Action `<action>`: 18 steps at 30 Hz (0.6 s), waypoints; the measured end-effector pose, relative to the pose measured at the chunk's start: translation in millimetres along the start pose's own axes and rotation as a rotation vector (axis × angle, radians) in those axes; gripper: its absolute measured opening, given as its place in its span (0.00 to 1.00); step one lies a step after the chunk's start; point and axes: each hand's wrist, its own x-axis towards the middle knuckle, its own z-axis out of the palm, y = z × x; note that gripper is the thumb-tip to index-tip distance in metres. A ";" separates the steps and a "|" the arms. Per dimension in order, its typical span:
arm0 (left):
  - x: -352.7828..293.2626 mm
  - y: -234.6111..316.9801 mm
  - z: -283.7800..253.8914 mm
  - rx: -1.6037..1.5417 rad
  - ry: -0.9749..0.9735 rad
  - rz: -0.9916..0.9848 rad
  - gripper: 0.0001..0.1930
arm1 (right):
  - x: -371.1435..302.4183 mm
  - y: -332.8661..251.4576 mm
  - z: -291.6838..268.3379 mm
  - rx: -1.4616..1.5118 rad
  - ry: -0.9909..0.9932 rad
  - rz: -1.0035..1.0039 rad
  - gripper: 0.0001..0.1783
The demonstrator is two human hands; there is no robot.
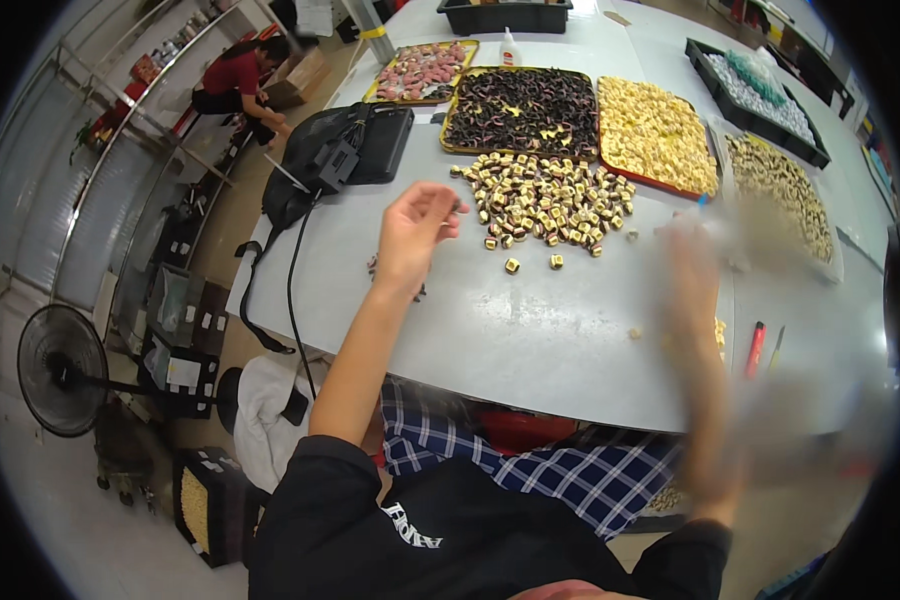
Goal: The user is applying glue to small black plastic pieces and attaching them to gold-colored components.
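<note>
My left hand point(410, 235) is raised over the grey table, thumb and fingers pinched together on a small dark piece point(458, 206). Under that hand lie a few small dark bits point(419, 293), partly hidden by it. My right hand point(692, 265) is smeared by motion over the table's right part. Its fingers cannot be made out; a blue tip point(703, 200) and a pale blur show beside it. Between and beyond my hands spreads a heap of small yellow-and-dark blocks point(555, 200), with two loose blocks point(556, 262) nearer me.
Behind the heap stand trays of dark curved pieces point(520, 110), yellow pieces point(655, 135) and pink pieces point(425, 72). A black bag point(315, 150) lies at left, a red marker-like stick point(756, 348) at right. Another person point(240, 85) sits far left.
</note>
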 end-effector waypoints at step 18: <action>-27.9 -31.6 87.6 -0.041 -0.596 -0.393 0.07 | -5.7 -22.5 4.1 0.619 -0.242 0.193 0.19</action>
